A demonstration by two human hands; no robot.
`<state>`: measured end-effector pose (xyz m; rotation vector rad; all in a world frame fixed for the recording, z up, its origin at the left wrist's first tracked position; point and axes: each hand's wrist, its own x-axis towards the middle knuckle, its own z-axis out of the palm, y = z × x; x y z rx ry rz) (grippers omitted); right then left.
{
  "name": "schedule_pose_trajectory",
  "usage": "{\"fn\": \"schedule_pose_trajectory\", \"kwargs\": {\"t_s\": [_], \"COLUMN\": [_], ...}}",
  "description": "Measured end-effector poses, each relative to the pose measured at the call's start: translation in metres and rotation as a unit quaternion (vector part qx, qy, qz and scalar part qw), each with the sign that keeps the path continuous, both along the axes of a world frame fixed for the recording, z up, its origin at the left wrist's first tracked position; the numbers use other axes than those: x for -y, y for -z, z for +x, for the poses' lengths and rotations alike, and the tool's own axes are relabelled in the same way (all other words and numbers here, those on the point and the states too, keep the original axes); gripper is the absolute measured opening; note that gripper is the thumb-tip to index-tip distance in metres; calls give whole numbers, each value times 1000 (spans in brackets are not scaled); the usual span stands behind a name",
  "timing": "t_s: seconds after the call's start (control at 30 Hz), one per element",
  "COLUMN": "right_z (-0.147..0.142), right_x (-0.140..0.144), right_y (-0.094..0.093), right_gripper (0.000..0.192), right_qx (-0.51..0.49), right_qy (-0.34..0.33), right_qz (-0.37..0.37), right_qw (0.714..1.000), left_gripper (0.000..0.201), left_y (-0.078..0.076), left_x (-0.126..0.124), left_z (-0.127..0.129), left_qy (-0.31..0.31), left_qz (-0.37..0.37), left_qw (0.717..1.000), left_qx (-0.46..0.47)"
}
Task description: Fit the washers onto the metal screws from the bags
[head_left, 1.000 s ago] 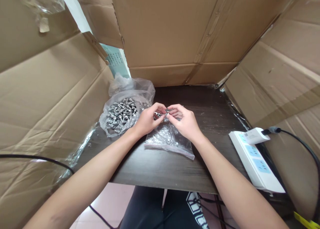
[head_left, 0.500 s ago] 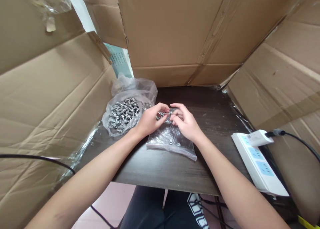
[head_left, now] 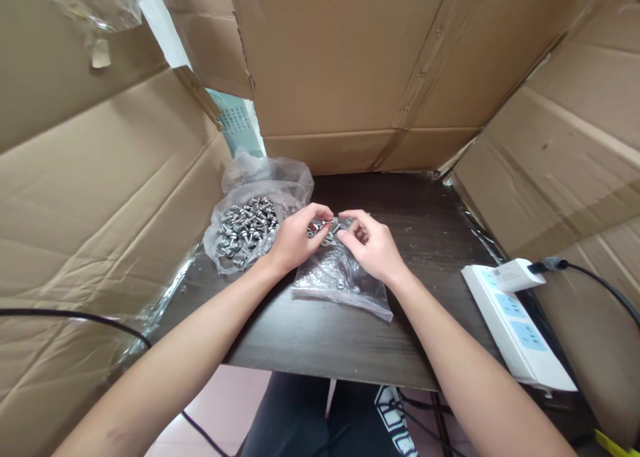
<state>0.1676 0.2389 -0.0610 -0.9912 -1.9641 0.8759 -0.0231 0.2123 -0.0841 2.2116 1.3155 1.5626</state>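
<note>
My left hand (head_left: 296, 237) pinches a small metal bolt (head_left: 334, 221) between thumb and fingertips, its end pointing to the right. Just to the right of it is my right hand (head_left: 369, 244); thumb and index finger are apart, the other fingers curl loosely, and I make out nothing held in them. Beneath both hands lies a clear zip bag (head_left: 320, 274) with small metal parts on or in it. Loose metal hardware (head_left: 327, 237) shows between the hands, too small to name piece by piece.
An open plastic bag (head_left: 215, 244) full of bolts stands left of my left hand. On the right side of the dark table (head_left: 270, 337) lies a white power strip (head_left: 517, 330) with a plugged-in adapter (head_left: 515, 275). Cardboard walls (head_left: 350, 64) enclose the back and both sides.
My right hand's thumb and index finger have parted from the bolt's end. The left hand has shifted slightly left and up, still pinching the bolt.
</note>
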Motion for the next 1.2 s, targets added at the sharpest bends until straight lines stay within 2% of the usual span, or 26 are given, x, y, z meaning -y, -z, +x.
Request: {"fn": "schedule_pose_trajectory", "kwargs": {"t_s": [0.03,0.07,0.17,0.23,0.27,0.37,0.5,0.6,0.73,0.97,1.2], "right_z": [0,0,1,0,-1,-3,-3,-3,-3,-2,-1], "right_x": [0,-1,0,1,1,2,1,0,1,1,0], "right_y": [0,0,0,1,1,0,1,2,2,1,2], "right_gripper": [40,42,19,38,40,15,22,17,20,14,27], "right_qx": [-11,-14,43,93,103,58,-10,6,35,28,50], "right_qy": [-3,-10,-47,-60,-57,-19,-6,-23,-34,-47,-54], "right_qz": [-6,-11,-7,7,8,-11,-26,-22,-14,-16,-26], "right_qw": [1000,1000,998,994,993,998,1000,999,999,998,997], "left_gripper": [13,13,12,11,11,11,11,10,12,20,18], "left_y": [0,0,-1,-3,-3,-3,0,2,1,-3,-1], "left_x": [0,0,0,0,-1,-1,-1,0,0,1,2], "left_z": [0,0,-2,-3,-4,-5,-3,-1,-1,-1,-1], "left_qy": [1,1,-5,-19,-25,-23,7,23,36,74,76], "left_qz": [-2,-3,-1,1,2,-4,-19,-22,-15,-23,-30], "left_qw": [1000,1000,1000,1000,1000,1000,1000,999,999,997,997], "left_qx": [-1,-3,-1,6,10,8,-4,-8,-1,5,-11]}}
